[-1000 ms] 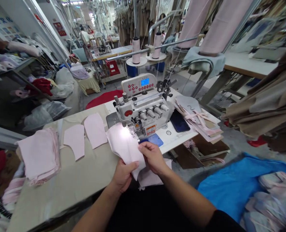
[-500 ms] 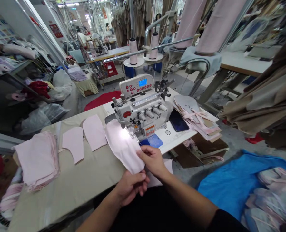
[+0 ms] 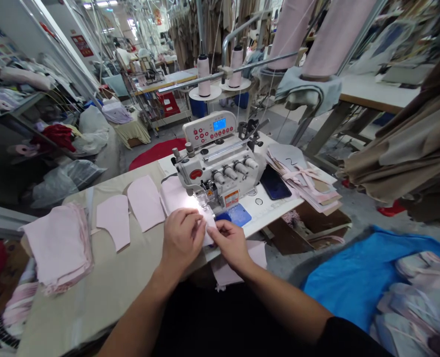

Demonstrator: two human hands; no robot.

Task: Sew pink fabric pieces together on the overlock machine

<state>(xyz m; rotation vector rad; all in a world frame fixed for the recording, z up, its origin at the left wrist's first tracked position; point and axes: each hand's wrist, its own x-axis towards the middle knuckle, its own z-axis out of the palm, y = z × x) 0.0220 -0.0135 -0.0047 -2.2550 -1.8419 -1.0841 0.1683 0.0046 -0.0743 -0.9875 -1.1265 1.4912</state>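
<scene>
A pale pink fabric piece lies at the needle area of the white overlock sewing machine, lit by its lamp. My left hand is closed over the fabric just in front of the presser foot, fingertips bent together on it. Close beside it, my right hand pinches the fabric's near right edge between thumb and fingers. Part of the cloth is hidden under my hands. Below my right wrist, another pink piece hangs by the table's front edge.
Two cut pink pieces lie left of the machine, beyond them a stack of pink fabric. A phone and a tied bundle of cut pieces sit at right. Thread cones stand behind. A blue cloth covers the lower right.
My left hand has moved up from the fabric's near end to the presser foot area. The fabric's near end no longer stretches down toward me. My right hand stays near the same place.
</scene>
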